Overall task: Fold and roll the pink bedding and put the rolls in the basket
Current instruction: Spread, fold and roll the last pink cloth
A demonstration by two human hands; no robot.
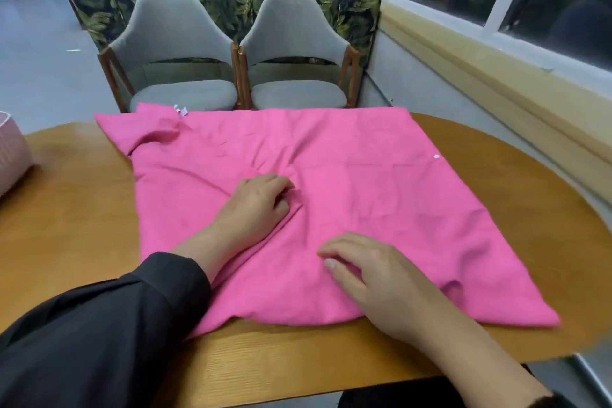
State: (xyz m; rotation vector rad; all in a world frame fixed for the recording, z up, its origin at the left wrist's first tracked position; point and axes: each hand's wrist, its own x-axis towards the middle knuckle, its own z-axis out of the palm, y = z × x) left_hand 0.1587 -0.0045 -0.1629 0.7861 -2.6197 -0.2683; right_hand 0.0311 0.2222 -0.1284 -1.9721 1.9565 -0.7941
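A pink piece of bedding lies spread and wrinkled over the wooden table. It has a white button near its right edge and a white label at its far left corner, which is folded over. My left hand rests near the cloth's middle, fingers curled into a bunch of fabric with creases radiating from it. My right hand lies flat on the cloth nearer the front edge, fingers spread, holding nothing. A pink ribbed basket stands at the table's left edge, cut off by the frame.
Two grey upholstered chairs with wooden frames stand behind the table. A leaf-patterned sofa back is beyond them, with a person in black seated behind it. A wall with a window ledge runs along the right side.
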